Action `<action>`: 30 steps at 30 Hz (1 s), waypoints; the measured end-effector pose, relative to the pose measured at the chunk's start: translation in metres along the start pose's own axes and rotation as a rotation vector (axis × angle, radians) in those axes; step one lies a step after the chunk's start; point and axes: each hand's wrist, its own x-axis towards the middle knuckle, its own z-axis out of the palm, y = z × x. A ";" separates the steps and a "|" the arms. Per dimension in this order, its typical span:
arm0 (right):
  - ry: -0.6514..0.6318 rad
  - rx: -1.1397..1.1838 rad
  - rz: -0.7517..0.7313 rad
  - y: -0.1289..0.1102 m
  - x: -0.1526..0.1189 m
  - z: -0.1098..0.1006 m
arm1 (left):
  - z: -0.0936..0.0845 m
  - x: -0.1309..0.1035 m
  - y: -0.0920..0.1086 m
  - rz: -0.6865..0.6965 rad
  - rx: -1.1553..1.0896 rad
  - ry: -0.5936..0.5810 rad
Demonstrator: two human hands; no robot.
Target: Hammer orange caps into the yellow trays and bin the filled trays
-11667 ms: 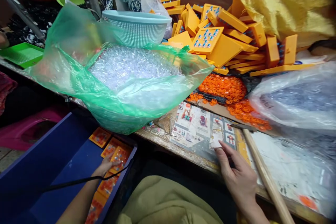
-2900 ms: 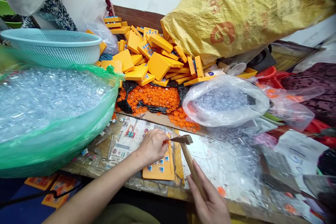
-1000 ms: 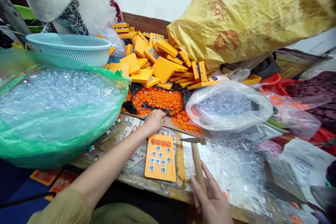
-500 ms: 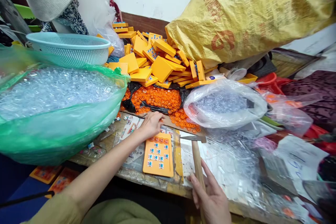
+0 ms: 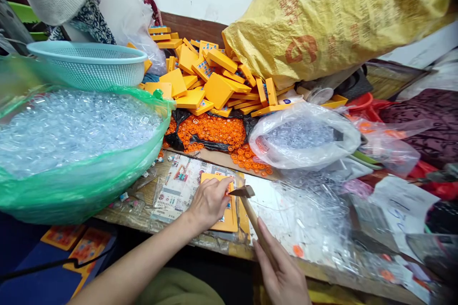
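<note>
My left hand [image 5: 211,202] rests over a yellow-orange square plastic board [image 5: 232,219], its fingers pinched near the board's upper right. A speck of orange shows at the fingertips; whether they hold it or it sits on the board I cannot tell. The hand hides most of the board and its small blue-and-white pieces. My right hand [image 5: 282,269] is closed around the wooden handle of a hammer [image 5: 258,228]. The hammer's metal head lies beside my left fingertips, its pointed end toward them.
Orange rings [image 5: 214,131] fill a black bag behind the board, some spilled out. Yellow boards [image 5: 218,90] are heaped beyond. Clear parts fill a green bag [image 5: 107,176] at left and a white bag [image 5: 315,159] at right. A blue basket [image 5: 89,57] and yellow sack [image 5: 322,24] stand behind.
My left hand has come back from near the orange rings to the board, its fingers now pinched. My right hand has brought the hammer left, its head now over the board's right edge.
</note>
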 end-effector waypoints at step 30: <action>0.040 0.150 0.218 0.008 0.010 0.007 | -0.010 0.007 -0.004 -0.043 -0.013 0.082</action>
